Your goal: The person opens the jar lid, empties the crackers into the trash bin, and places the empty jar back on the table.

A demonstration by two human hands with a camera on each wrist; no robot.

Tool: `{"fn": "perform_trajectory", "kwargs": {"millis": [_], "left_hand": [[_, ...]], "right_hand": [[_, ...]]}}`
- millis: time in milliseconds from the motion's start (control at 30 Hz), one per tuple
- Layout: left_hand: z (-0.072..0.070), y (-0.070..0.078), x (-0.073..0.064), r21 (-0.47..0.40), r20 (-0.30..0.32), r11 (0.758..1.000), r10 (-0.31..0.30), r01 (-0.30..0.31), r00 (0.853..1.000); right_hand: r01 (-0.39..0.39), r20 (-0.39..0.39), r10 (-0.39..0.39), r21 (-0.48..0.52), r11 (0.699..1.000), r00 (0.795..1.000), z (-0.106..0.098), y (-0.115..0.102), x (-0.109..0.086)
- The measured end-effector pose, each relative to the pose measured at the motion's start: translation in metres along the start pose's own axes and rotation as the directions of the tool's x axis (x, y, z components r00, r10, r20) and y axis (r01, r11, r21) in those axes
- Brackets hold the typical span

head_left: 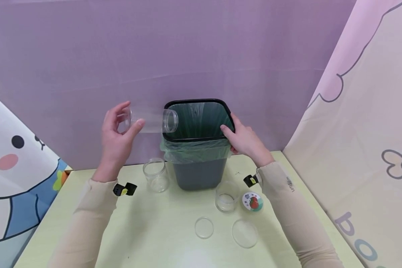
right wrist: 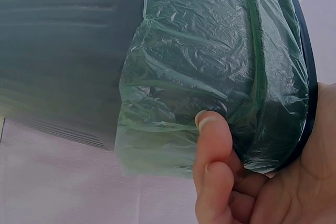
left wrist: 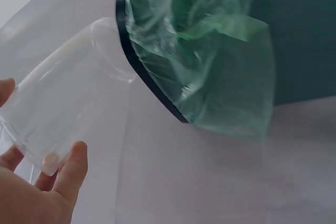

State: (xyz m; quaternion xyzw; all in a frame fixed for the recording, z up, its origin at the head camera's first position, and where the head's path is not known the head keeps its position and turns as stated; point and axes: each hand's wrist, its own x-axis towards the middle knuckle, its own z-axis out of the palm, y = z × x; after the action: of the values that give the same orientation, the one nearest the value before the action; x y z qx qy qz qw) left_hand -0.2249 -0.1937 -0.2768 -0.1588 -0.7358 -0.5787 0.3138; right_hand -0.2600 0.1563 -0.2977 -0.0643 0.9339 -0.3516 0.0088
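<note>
A tall clear plastic jar (head_left: 149,121) lies sideways in my left hand (head_left: 115,143), gripped near one end between thumb and fingers. Its other end reaches the left side of the black rim (head_left: 201,140) of a grey trash bin (head_left: 199,176). Green bag plastic (left wrist: 231,77) lines the bin and folds down over its outside. On the opposite side, my right hand (head_left: 246,139) holds the bin by its rim, the thumb over the top edge. In the right wrist view, curled fingers (right wrist: 214,140) lie against the bag's outer fold.
A clear jar (head_left: 155,180) stands left of the bin and a shorter one (head_left: 226,201) to its front right. Beside that lies a round lid (head_left: 252,201) with a tomato picture. Two clear discs, one small (head_left: 204,227) and one larger (head_left: 244,233), lie nearer on the table (head_left: 154,238).
</note>
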Motion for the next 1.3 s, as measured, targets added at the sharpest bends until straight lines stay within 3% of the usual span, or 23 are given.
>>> {"fn": "perform_trajectory", "kwargs": {"millis": [167,367,567,700,900,1067,1300], "left_hand": [[-0.012,-0.011,-0.007,-0.001,0.039,0.997,-0.083,0.083,0.996],[-0.026,-0.022,-0.016,0.086,0.09,0.984,-0.164,0.156,0.982],[-0.033,-0.035,-0.028,0.296,0.158,0.945,-0.193,0.14,0.968],[-0.033,-0.044,-0.034,0.381,0.233,0.917,-0.219,0.118,0.948],[-0.026,-0.058,-0.042,0.379,0.34,0.918,-0.259,0.12,0.904],[-0.02,-0.069,-0.053,0.351,0.384,0.923,-0.296,0.158,0.875],[-0.028,-0.087,-0.077,0.337,0.351,0.915,-0.34,0.221,0.872]], "right_hand": [[0.001,-0.003,-0.001,-0.007,1.0,1.0,0.001,0.0,0.001],[0.006,0.005,-0.006,-0.008,1.0,1.0,0.001,0.001,0.001],[0.01,0.004,-0.01,-0.004,1.0,1.0,0.002,0.001,0.0],[0.014,0.003,-0.014,-0.006,1.0,1.0,0.001,0.0,0.0],[0.015,0.003,-0.015,-0.002,1.0,1.0,0.0,-0.002,0.0],[0.004,0.005,-0.004,-0.01,1.0,1.0,0.0,-0.001,0.001],[0.003,0.002,-0.003,-0.016,1.0,1.0,0.0,-0.001,0.001]]}}
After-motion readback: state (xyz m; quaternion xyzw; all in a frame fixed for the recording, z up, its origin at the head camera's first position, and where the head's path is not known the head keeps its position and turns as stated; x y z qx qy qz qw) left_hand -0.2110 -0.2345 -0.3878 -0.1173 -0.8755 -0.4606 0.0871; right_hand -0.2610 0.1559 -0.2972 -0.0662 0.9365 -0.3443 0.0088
